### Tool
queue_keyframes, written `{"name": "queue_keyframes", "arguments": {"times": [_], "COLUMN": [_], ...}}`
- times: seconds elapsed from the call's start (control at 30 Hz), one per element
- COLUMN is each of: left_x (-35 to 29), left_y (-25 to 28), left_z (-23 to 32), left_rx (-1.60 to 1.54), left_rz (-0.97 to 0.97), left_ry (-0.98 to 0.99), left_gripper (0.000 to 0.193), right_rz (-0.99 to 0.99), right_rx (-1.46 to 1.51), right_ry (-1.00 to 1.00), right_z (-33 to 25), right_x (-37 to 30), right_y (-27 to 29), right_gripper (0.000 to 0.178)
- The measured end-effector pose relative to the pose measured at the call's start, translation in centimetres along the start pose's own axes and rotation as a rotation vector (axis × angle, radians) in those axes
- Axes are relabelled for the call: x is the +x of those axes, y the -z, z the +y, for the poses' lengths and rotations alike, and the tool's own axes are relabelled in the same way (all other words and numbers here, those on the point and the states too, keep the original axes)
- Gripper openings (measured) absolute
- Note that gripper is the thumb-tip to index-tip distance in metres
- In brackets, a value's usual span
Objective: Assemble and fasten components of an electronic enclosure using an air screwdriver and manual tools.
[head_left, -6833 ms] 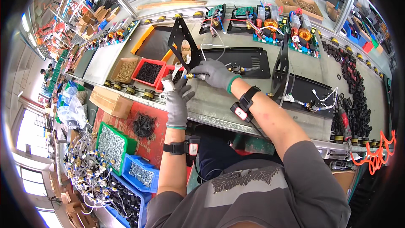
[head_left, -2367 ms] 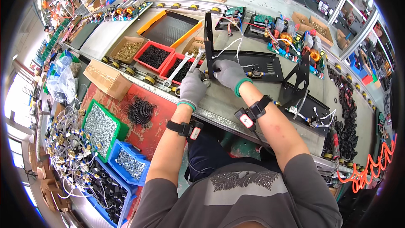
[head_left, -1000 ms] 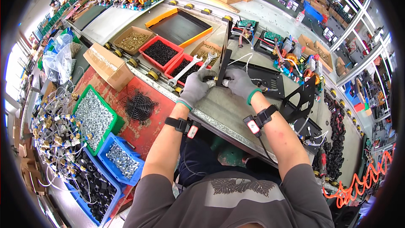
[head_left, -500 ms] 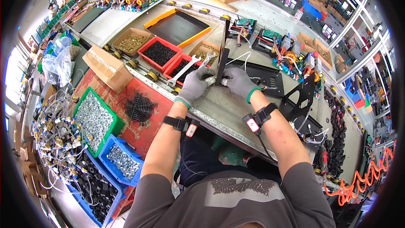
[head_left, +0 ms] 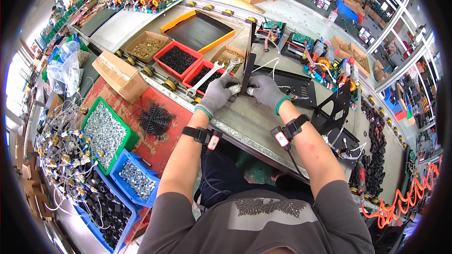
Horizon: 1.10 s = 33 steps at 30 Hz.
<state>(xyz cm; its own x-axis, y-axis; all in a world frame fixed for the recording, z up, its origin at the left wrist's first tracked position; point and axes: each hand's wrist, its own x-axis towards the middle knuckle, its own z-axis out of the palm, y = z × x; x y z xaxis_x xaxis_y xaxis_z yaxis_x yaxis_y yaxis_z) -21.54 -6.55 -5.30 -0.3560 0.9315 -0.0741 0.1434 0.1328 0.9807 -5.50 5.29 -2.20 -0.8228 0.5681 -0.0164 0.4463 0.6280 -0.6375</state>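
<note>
Both gloved hands meet at the foot of the black metal plate (head_left: 248,61), which stands upright on edge on the grey bench (head_left: 254,122). Left hand (head_left: 215,95) sits on the plate's left side, fingers curled shut around a small silver part (head_left: 234,90) pressed against the plate's base. Right hand (head_left: 266,91) is on the plate's right side, fingers closed around what looks like the other end of that fastener – exact grip on it hidden by the glove, cannot tell what it pinches.

Change since the earlier frames – about seven seconds back the plate was held up tilted, its broad face to the camera, with the hands spread on it; now it is turned edge-on and vertical, and both hands have dropped to its lower edge and closed in tight. Between the last half second and now almost nothing shifts, hands stay locked in place. My read: positioning is over, fine fastening work at the plate's base is in hand.

Two silver spanners (head_left: 205,78) lie just left of the plate across the red bins (head_left: 176,59), untouched. A flat black panel (head_left: 294,84) lies right of the plate, behind the right hand. An orange-rimmed tray (head_left: 197,30) sits beyond the plate, to its left
</note>
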Motion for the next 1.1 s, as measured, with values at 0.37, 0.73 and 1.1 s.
{"name": "queue_keyframes", "arguments": {"times": [0.37,0.73,1.1], "left_x": [-1.0,-2.4,-2.9], "left_y": [-0.7,0.1,-0.2], "left_z": [-0.3,1.9,2.2], "left_rx": [0.046,-0.362,-0.235], "left_rz": [0.05,0.156,0.152], "left_ry": [-0.254,0.058,-0.002], "left_gripper": [0.026,0.039,0.036], "right_rz": [0.006,-0.012,-0.014], "right_rx": [-0.004,0.052,0.076], "right_ry": [0.046,-0.005,0.014], "right_z": [0.6,-0.1,0.6], "right_x": [0.2,0.0,0.3], "right_y": [-0.3,0.0,-0.3], "right_gripper": [0.03,0.034,0.033]}}
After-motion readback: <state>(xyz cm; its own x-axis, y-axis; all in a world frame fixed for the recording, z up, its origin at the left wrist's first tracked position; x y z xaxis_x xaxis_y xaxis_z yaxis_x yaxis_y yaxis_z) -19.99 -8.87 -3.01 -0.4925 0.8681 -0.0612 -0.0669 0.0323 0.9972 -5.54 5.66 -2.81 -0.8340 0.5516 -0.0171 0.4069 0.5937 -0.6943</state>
